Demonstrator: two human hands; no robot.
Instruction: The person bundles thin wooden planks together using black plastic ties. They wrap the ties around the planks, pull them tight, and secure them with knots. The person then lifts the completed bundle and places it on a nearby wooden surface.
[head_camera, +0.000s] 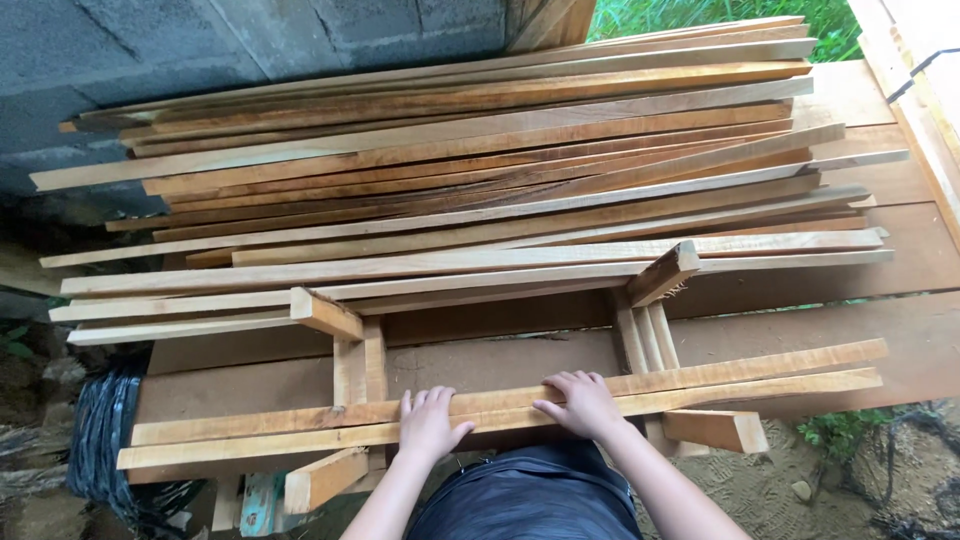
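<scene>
Both hands flat on two long wooden strips (500, 412) lying side by side across the near edge of a plank bench (900, 350). Left hand (428, 425) palm down, fingers spread over both strips, not curled round anything, so open and pressing, no grasp. Right hand (583, 403) likewise palm down, fingers reaching fwd over the far strip, open, resting on top.

Strips sit directly under the palms, running left to right well past each hand, ends overhanging both sides. Probably held that way to keep the pair tight together and level w/ each other. Resting on two sets of short upright support slats (360, 370) and (645, 340), w/ angled wooden stop blocks (325, 313) and (663, 272) at the far ends and similar blocks (322, 480) and (715, 430) at the near ends; looks like a jig that keeps pieces from sliding.

Behind the jig, a big stack of similar strips (450, 190) piled lengthwise against a grey block wall (200, 50), well apart from the hands. Black plastic sheet (100, 440) hanging at bench's left end. Grass (700, 12) beyond, top right.
</scene>
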